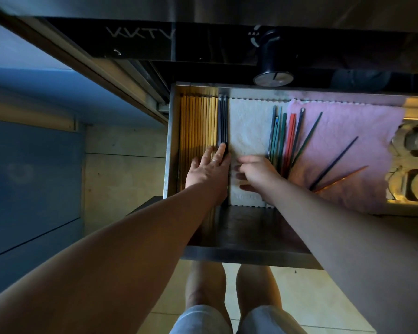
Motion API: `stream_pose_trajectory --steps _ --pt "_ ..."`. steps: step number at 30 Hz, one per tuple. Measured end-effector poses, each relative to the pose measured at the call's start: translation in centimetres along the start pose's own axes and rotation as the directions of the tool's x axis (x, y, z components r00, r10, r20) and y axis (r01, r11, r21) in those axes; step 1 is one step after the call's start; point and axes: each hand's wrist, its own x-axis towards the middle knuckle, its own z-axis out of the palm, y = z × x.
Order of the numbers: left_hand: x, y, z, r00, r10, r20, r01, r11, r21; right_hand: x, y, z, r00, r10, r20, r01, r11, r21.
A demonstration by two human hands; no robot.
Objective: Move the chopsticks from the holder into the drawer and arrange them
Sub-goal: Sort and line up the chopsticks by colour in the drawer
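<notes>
Head view: left hand (pixel 206 171) flat on black chopsticks (pixel 222 121); right hand (pixel 260 173) curled by coloured chopsticks (pixel 287 136), grip unclear.

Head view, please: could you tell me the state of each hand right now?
Left hand: open, flat on the dark chopsticks.
Right hand: curled by the coloured chopsticks; grip cannot be told.

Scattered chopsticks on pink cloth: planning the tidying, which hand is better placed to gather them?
Likely right. The right hand lies nearer the scattered chopsticks; the left hand rests flat on the dark chopsticks, farther left.
</notes>
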Motion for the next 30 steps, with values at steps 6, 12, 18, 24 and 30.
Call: stream_pose_trajectory --steps 6,12,18,24,30 --pt "0.3 2.5 -0.1 0.999 0.005 -0.038 -0.006 1.0 -0.023 0.4 1.2 -2.3 0.982 -0.095 -0.163 0.086 0.994 -0.062" --pt "1.0 7.0 -1.2 0.994 -0.026 -0.106 0.002 0.976 -0.218 1.1 2.7 -8.1 0.968 -0.106 -0.227 0.08 0.99 -0.12" --pt "2.3 11.0 -1.2 0.987 -0.162 -0.015 0.131 0.842 -0.523 1.5 5.2 -13.8 0.96 -0.084 -0.269 0.025 0.976 -0.217" --pt "4.0 13.5 -0.1 0.927 -0.373 -0.041 0.277 0.756 -0.593 1.0 6.5 -19.1 0.921 0.004 -0.389 -0.155 0.921 -0.358" --pt "4.8 14.1 0.6 0.891 -0.452 -0.047 0.326 0.708 -0.627 1.1 7.5 -21.5 0.917 0.13 -0.378 -0.231 0.944 -0.237"
